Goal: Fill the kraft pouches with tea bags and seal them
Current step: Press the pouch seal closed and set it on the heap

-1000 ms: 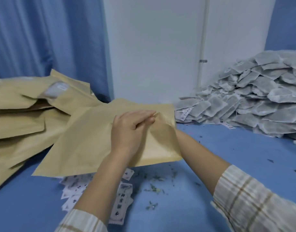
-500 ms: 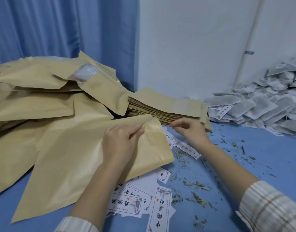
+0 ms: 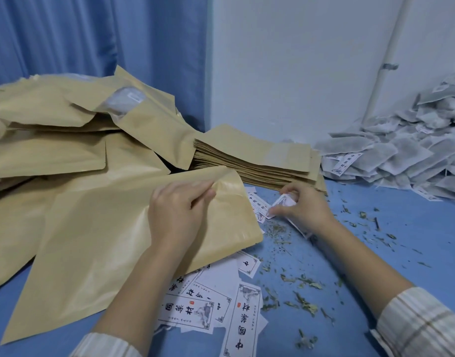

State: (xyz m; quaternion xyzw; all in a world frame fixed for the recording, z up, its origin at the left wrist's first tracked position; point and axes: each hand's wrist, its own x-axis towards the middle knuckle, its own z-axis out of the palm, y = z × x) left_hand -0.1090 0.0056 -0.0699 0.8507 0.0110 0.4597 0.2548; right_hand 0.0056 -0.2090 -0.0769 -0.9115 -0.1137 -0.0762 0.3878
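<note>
A large kraft pouch (image 3: 92,240) lies flat across the blue table, its mouth toward the right. My left hand (image 3: 177,215) pinches the upper lip of that mouth and lifts it a little. To its right, my right hand (image 3: 303,207) pinches a small white printed paper label (image 3: 283,203) on the table surface. A heap of grey tea bags (image 3: 406,153) lies at the right against the wall, beyond both hands.
A neat stack of flat kraft pouches (image 3: 259,161) sits just behind my right hand. Filled pouches (image 3: 66,130) are piled at the left. Printed labels (image 3: 208,305) lie near the front edge. Loose tea crumbs (image 3: 303,287) scatter the blue table (image 3: 414,240).
My right hand left the pouch mouth, moved right and down to the table, and now pinches a paper label. My left hand keeps holding the pouch lip. The view swung left.
</note>
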